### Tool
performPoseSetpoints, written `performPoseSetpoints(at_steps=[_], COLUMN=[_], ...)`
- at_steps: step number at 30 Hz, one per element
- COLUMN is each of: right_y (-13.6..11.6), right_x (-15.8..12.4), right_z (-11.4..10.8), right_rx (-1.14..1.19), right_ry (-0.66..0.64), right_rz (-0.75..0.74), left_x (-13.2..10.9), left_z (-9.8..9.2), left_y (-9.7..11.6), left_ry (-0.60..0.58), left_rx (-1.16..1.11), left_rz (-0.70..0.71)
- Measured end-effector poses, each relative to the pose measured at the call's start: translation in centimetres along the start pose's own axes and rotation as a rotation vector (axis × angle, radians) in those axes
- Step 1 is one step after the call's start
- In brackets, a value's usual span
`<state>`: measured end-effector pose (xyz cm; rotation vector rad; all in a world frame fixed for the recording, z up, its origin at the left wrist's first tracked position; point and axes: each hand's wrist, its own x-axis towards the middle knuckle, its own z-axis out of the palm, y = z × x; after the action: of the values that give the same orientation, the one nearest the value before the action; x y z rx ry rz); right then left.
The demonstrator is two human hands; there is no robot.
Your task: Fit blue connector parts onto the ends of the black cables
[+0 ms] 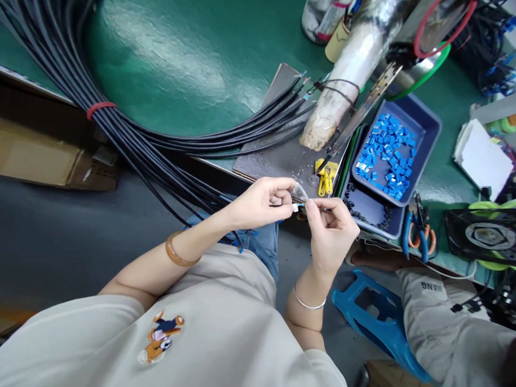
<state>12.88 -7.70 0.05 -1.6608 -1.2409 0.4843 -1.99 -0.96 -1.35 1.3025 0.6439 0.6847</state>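
Note:
My left hand (264, 202) is closed around the end of a black cable, just beyond the table's front edge. A small white piece (296, 207) shows at its thumb tip, with a short bit of thin bluish wire beside it. From the right, my right hand (330, 230) pinches the thin wires between thumb and forefinger; the fingertips hide their ends. Something translucent (299, 191) lies over the left fingertips. The bundle of black cables (116, 126), tied with a red band (100, 109), runs over the table edge towards my lap.
A yellow cutting tool (326, 178) lies on a dark board (263, 160) under a wrapped tube (340, 89). Right of it, a bin (432, 129) holds blue connectors, above another tray with small black parts. Pliers (417, 230), a blue stool (372, 316) and a seated person are further right.

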Motion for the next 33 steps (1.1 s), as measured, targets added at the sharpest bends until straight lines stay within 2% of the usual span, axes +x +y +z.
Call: performPoseSetpoints(at_steps=[5,10,14,17,21,22,24,25,26,27,29,31,33], right_y=[0.1,0.1,-0.1,-0.6,-1.7,-1.8,-1.8,-1.5,-1.1,-0.5,1.2,2.9,4.2], right_x=[0.0,0.2,0.0,-0.8,-1.6,-1.5,-0.4,0.5,1.6,2.9,5.8,8.6,10.8], right_z=[-0.5,-0.7,-0.6,-1.6,-5.4,-6.7,-9.2,-10.3,-11.3,-12.0,-12.6,-12.1,-11.0], right_rx=[0.105,0.137,0.046,-0.008,0.03,0.01,-0.125,-0.211,-0.275,-0.352,-0.56,-0.737,-0.781], right_ry=[0.052,-0.117,-0.196,-0.148,0.002,-0.009,-0.151,-0.242,-0.272,-0.251,-0.081,0.043,0.039], right_rz=[0.068,0.157,0.115,-0.014,-0.217,-0.222,-0.099,-0.013,0.035,0.038,-0.054,-0.129,-0.157], left_x=[-0.1,-0.2,-0.3,-0.3,0.5,0.6,0.7,0.6,0.4,0.1,-0.2,-0.3,0.0], left_z=[-0.3,-0.2,-0.6,-1.9,-3.8,-3.9,-3.5,-3.0,-2.4,-1.9,-0.9,-0.4,-0.4], left_y=[-0.1,0.0,0.3,0.3,0.4,0.7,1.5,2.1,2.7,3.2,3.9,3.8,3.0], left_ry=[-0.005,-0.03,-0.088,-0.24,-0.597,-0.665,-0.713,-0.69,-0.64,-0.577,-0.397,-0.205,-0.037], left_rx=[-0.054,-0.076,-0.125,-0.157,-0.08,-0.035,0.099,0.185,0.27,0.338,0.362,0.213,-0.048], left_rz=[-0.027,-0.017,-0.052,-0.104,-0.119,-0.108,-0.069,-0.041,-0.004,0.041,0.092,0.062,-0.006])
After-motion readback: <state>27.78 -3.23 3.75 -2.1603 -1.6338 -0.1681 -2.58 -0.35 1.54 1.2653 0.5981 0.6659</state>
